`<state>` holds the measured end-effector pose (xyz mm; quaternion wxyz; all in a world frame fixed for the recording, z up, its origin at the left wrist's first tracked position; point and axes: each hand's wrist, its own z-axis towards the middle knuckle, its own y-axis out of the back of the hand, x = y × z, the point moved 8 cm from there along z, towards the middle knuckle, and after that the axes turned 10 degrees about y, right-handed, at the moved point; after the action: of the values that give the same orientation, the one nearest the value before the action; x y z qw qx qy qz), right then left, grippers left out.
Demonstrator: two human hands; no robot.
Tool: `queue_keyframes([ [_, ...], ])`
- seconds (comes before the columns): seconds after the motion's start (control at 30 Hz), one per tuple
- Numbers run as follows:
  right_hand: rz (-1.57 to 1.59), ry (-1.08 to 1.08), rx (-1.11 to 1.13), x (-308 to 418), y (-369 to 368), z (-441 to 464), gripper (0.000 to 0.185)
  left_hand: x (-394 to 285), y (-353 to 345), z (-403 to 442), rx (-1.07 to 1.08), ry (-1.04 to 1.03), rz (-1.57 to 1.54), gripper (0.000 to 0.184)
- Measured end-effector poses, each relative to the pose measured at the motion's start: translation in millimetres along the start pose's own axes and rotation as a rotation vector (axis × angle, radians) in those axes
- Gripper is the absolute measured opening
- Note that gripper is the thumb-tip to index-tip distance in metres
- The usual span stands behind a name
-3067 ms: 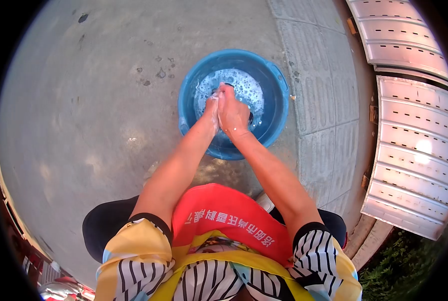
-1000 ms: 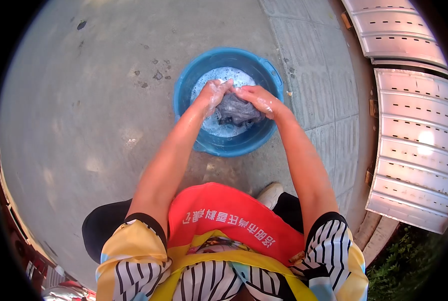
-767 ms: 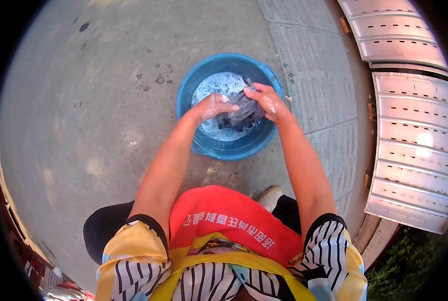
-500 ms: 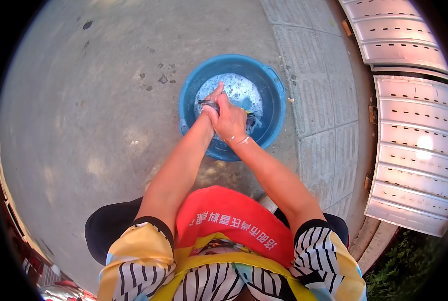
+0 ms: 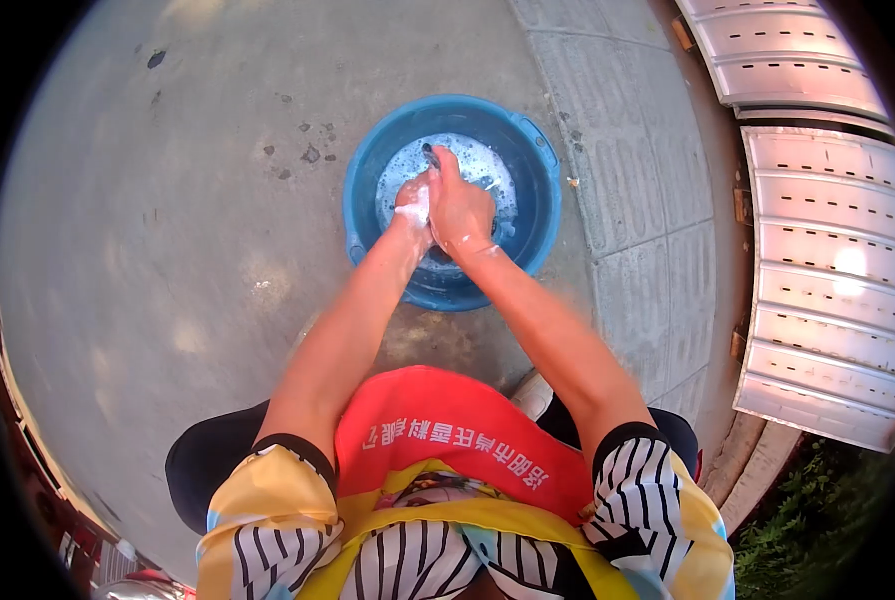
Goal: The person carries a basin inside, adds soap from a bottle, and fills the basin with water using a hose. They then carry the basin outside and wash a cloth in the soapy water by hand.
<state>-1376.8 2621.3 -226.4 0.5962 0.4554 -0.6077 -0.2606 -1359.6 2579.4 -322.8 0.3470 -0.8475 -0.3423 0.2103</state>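
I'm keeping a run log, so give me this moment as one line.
left hand and right hand together over blue tub | dark cloth between them, mostly hidden | suds in tub | tub on concrete

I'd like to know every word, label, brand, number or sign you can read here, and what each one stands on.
On the red apron, in white characters upside down to the camera: "洛阳市肖氏香料有限"; "肖" is my best reading and might be "尚". One more character at the far end is cut off by the fold and not surely readable.
No readable text on the blue basin or the metal sheets.
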Motion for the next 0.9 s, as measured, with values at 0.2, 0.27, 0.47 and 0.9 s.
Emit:
queue_keyframes([
  [0.2, 0.496, 0.061, -0.145, -110, 3, 42, 0.041, -20, -37, -24, -0.011, 0.018, 0.538, 0.032],
  [0.27, 0.766, -0.184, 0.309, -74, 14, 14, 0.038, -35, -25, -12, 0.218, -0.093, 0.676, 0.034],
  [0.47, 1.049, -0.218, 0.453, -65, 28, 14, 0.03, -47, -18, -14, 0.083, -0.171, 1.401, 0.034],
  [0.9, 0.15, 0.09, -0.161, 6, -3, -8, 0.033, 0, 16, -5, -0.189, -0.038, 0.079, 0.038],
])
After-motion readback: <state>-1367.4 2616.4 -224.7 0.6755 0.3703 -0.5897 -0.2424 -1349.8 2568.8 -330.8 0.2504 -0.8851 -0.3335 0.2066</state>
